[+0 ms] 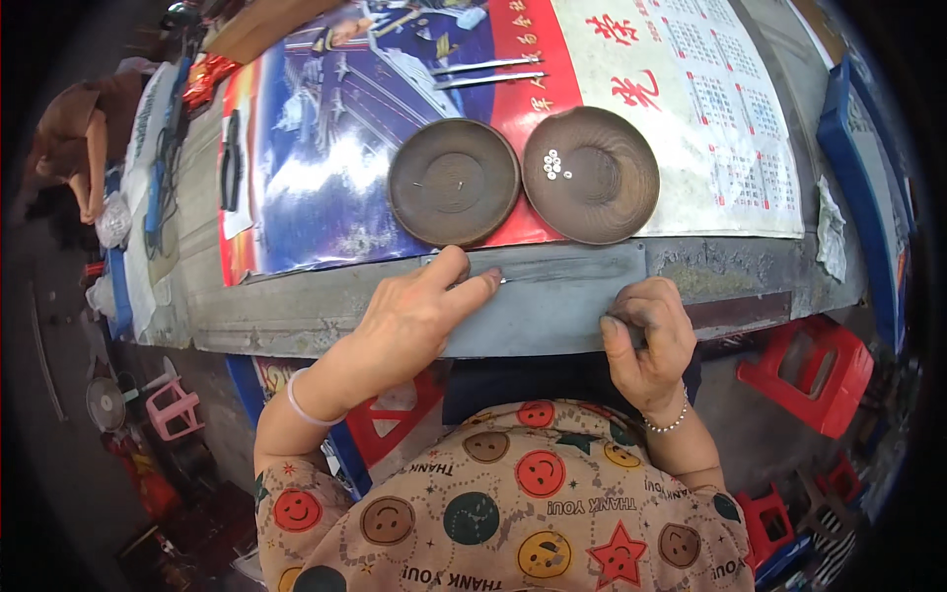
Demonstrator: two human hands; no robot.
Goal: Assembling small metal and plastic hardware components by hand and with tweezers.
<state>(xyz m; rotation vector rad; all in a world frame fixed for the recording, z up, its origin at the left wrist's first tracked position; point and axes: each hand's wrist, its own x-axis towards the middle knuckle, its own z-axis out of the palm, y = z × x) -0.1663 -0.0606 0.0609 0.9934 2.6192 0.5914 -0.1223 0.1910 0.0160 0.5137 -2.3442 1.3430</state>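
Note:
My left hand (414,306) rests at the left part of a grey mat (552,321), its fingers bent and closed. A tiny shiny piece (504,280) shows at its fingertip, too small to name. Over the mat's right part, my right hand (653,340) is curled with dark-stained fingertips; anything in it is hidden. Just beyond the mat stand two round brown dishes side by side. In the left dish (434,217) lie a few thin slivers (461,185). The right dish (631,183) holds several small white rings (552,166).
A poster (326,197) with a calendar covers the table beyond the mat. On it lie two metal tweezers (493,79) and a black-handled tool (231,163). A crumpled tissue (832,232) is at right. Red stools (814,375) stand below the edge. Another person (84,133) is at far left.

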